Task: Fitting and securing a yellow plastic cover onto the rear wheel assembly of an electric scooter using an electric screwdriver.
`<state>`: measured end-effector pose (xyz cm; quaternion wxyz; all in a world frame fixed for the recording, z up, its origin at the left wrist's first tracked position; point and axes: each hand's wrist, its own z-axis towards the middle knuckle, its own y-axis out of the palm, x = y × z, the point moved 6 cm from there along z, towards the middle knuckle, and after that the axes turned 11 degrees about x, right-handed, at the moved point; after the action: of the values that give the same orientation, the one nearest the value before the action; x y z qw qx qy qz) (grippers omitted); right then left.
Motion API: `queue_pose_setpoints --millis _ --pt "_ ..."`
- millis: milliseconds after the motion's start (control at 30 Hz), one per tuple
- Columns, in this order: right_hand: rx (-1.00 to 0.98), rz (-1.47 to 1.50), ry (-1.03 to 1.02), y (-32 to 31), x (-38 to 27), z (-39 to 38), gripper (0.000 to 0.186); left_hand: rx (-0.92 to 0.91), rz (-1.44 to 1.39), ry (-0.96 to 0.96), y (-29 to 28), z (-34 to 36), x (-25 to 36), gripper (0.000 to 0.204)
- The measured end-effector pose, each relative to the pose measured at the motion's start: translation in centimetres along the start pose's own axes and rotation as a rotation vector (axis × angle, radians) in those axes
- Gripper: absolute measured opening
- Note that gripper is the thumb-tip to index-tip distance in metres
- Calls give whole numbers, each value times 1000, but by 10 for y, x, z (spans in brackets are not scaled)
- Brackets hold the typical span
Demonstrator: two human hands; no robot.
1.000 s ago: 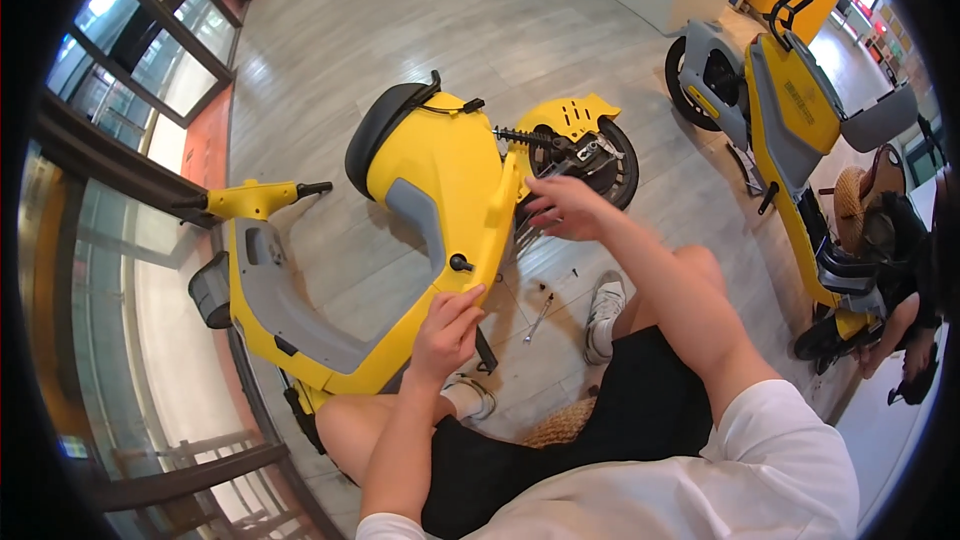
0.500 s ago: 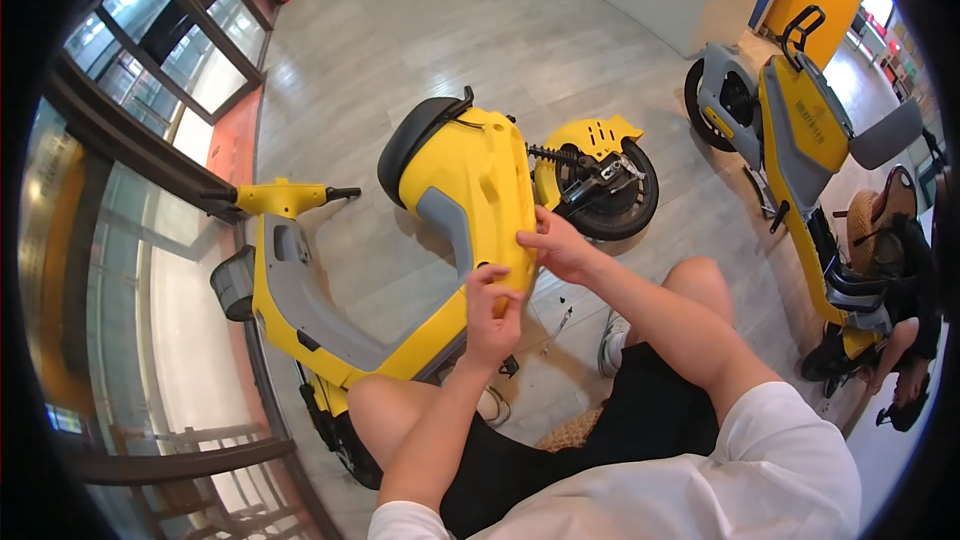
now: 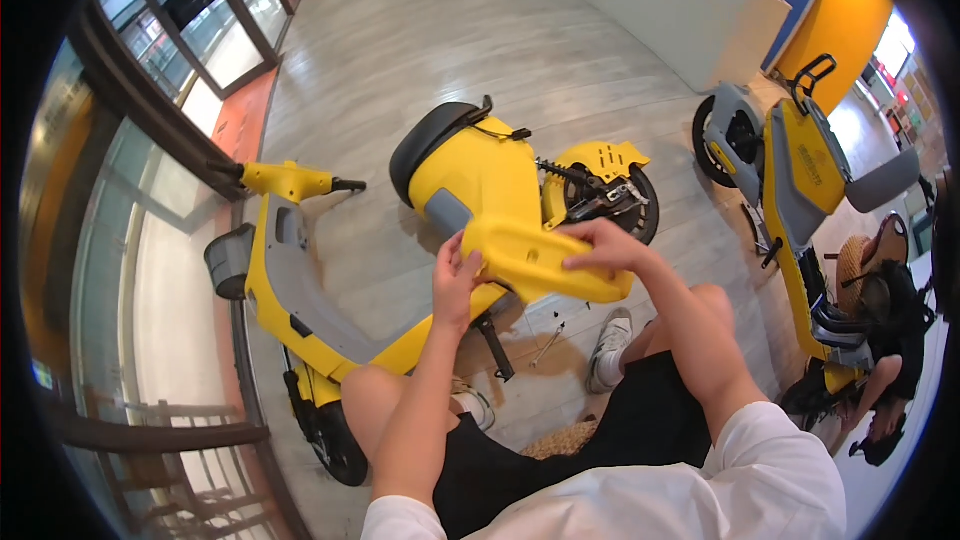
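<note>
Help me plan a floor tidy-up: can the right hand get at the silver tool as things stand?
Probably not without letting go: the right hand holds the yellow panel, shared with the left hand. Otherwise the way looks free, since the silver tool lies uncovered on the floor.

Over my link I see a plain yellow panel, a yellow-and-grey scooter with a black seat, and a grey, plank-patterned floor.

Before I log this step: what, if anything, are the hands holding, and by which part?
A yellow panel. The left hand grips it at its left end; the right hand holds its upper edge, toward the right end.
</note>
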<state>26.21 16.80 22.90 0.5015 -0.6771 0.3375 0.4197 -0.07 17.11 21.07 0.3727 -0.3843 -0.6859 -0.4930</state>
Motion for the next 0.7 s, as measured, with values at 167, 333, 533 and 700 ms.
queue_pose_setpoints --millis 167,333,533,700 --pt "-180 -195 -81 31 -9 -2 63 -153 163 -73 -17 -7 -16 35" --pt "49 -643 -343 13 -28 -2 89 81 21 -40 -30 1 -12 25" --pt "185 -608 -486 8 -39 -1 101 163 -208 -55 -44 8 -18 25" --pt "377 -573 -616 -9 -55 -8 87 62 -184 -89 -29 4 -17 32"
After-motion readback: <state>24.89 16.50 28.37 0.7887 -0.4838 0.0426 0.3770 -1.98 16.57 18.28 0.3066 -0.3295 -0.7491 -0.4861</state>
